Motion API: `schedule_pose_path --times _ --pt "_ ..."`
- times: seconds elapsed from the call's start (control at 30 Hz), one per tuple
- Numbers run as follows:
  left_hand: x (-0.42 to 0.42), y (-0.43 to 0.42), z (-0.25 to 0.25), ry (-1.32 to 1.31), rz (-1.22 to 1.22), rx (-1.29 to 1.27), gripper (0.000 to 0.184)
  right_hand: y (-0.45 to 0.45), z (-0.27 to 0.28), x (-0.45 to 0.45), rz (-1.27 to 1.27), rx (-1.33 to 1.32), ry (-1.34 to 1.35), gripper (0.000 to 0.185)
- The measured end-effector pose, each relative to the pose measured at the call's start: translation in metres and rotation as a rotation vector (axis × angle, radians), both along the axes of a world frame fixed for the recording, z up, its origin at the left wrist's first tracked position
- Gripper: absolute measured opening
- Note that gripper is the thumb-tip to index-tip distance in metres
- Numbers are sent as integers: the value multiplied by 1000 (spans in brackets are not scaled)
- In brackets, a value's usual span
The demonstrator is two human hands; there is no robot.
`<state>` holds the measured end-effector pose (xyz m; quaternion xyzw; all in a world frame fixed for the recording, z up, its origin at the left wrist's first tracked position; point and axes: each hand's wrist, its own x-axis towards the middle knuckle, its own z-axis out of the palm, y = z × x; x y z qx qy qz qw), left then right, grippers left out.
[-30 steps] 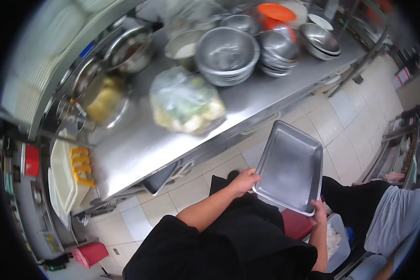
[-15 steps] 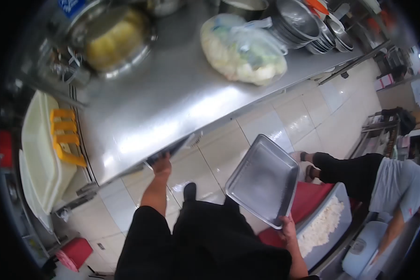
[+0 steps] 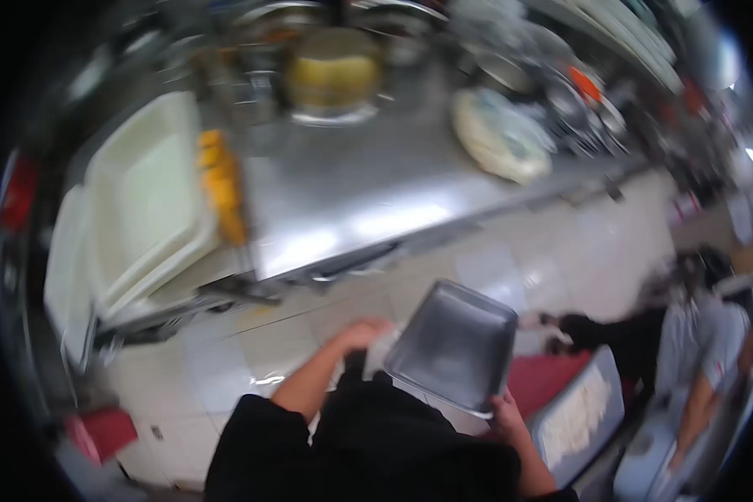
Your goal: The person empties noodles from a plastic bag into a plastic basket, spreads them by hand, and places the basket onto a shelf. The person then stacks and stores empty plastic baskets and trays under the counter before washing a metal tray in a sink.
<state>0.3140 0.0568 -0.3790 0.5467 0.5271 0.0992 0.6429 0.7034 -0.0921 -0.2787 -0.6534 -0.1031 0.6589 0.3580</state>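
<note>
My right hand grips the near right corner of a metal tray, which is tilted over the floor in front of me and has nothing in it. My left hand is just left of the tray, in front of the table edge. It is smeared by motion, and a pale, blurred patch at its fingertips cannot be made out. Right of the tray stands a grey bin holding a white, crumbly mass, with a red surface beside it.
A steel table runs across ahead, bearing a stuffed plastic bag, a pot with yellow contents and metal bowls. White tubs and a yellow rack stand left. A red bin is lower left; a person bends at right.
My left hand has come away from the table's front edge and moved right, close to the tray. The tray stays in my right hand, tilted slightly differently. The view has swung left.
</note>
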Motion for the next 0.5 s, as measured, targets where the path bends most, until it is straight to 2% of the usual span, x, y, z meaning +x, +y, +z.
schedule_pose_path --times 0.03,0.07,0.1,0.17,0.27,0.3,0.33,0.37,0.5 --pt "2 -30 -14 3 -6 101 65 4 5 -12 43 -12 18 63" --pt "1 -59 -27 24 19 30 64 6 -5 -16 166 35 29 65" --pt "-6 -88 -14 108 119 8 62 11 -11 -20 244 27 30 64" --pt "-40 -150 -28 201 212 -69 63 20 -20 -45 369 -46 27 62" --pt "-118 -242 13 268 545 -371 66 16 -31 -88 535 -121 153 59" --pt "-152 -271 8 298 616 -355 67 16 -31 -107 592 -135 197 58" --pt "-182 -295 16 339 793 -405 65 14 -30 -123 644 -147 232 57" --pt "-211 -305 39 381 940 -428 62 16 -34 -140 681 -164 264 56" --pt "-320 -362 83 349 1453 -244 48 -12 -29 -243 883 -180 290 52"
